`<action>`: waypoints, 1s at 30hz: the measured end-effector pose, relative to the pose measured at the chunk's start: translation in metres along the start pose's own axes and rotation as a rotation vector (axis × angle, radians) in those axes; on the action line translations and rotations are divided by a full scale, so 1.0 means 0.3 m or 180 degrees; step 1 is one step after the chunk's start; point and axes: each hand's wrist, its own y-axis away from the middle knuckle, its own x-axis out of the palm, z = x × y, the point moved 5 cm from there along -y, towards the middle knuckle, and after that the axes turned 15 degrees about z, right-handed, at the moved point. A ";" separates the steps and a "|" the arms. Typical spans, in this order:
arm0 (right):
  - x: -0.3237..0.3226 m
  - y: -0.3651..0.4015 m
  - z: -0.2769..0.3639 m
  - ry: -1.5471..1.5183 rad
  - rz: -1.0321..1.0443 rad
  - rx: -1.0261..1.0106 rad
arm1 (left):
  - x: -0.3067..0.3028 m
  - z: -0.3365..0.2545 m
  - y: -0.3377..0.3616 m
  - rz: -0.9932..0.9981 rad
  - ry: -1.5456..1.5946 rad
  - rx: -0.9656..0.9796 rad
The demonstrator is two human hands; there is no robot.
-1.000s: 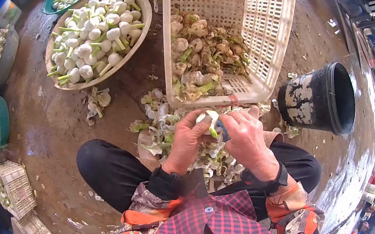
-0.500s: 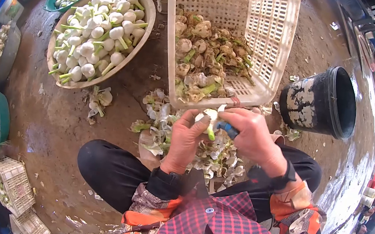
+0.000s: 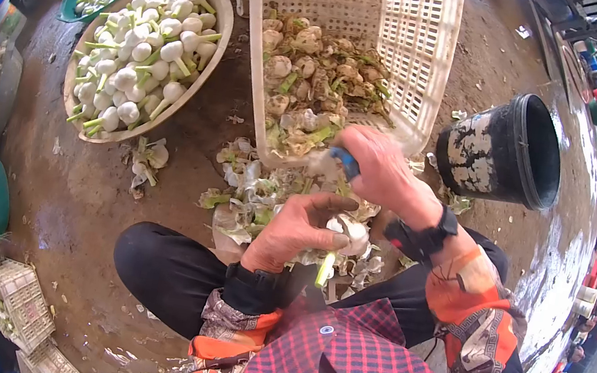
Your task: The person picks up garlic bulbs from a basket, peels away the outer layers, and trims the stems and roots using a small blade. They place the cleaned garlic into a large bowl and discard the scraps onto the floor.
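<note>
Left hand (image 3: 292, 228) is curled round a white bulb (image 3: 355, 234), thumb across the top and the green stem pointing down toward the person's lap. The bulb sits just above the knees, over the near edge of the heap of peelings (image 3: 251, 187). Right hand (image 3: 383, 172) is closed in a fist on a blue-handled knife (image 3: 347, 163). It is lifted clear of the bulb and sits against the front lip of the tipped white crate (image 3: 415, 41). The blade is blurred, so I cannot tell where it points.

Judging by how things lie, the peeling is well under way but far from over. The tan basin (image 3: 215, 48) at the far left of the ground is heaped with clean white bulbs (image 3: 139, 60). The green basin (image 3: 73, 6) behind it holds more. The crate still has a thick layer of dirty, unpeeled bulbs (image 3: 315, 80), so plenty is left. The bulb in hand already looks white and stripped, with only its stem left on.

A second ago both hands met just below the crate's lip, with the knife working on the bulb between them. Half a second ago they were still together there. Now they have parted: the left has dropped back toward the body with the bulb, and the right has swung up and away to the crate with the knife. The black bucket (image 3: 475, 156) on the right and both basins lie as they did.
</note>
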 end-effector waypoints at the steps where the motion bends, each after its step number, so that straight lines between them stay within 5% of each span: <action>1: 0.019 -0.013 -0.018 -0.0183 0.0384 0.0345 | 0.012 0.005 -0.006 0.0046 0.0013 -0.0041; 4: 0.088 -0.016 -0.043 -0.0083 0.1487 0.1063 | -0.021 -0.001 -0.009 -0.0404 0.0403 0.0464; 8: 0.031 0.083 -0.039 -0.0613 0.0018 0.0708 | -0.095 0.023 0.004 -0.1151 0.0766 0.0939; 11: 0.028 0.126 0.118 -0.1080 -0.0115 0.0135 | -0.111 0.036 -0.001 -0.1516 0.0331 0.0968; 13: 0.054 0.139 0.148 -0.0325 -0.0339 0.0139 | -0.107 0.031 -0.007 -0.1586 -0.0314 0.0932; 15: 0.140 0.169 0.032 -0.4044 -0.0896 0.1095 | -0.098 0.050 -0.005 -0.1722 0.0021 0.0932; 19: 0.122 0.172 -0.013 -0.5418 -0.1851 0.1219 | -0.091 0.032 0.000 -0.1832 0.0040 0.1011; 25: 0.130 0.178 0.013 -0.4962 -0.1711 0.1128 | -0.028 -0.033 -0.002 -0.1776 -0.1769 0.1257; 30: 0.116 0.177 0.031 -0.3541 -0.1589 0.0563 | -0.035 -0.012 0.003 -0.1843 -0.1419 0.0916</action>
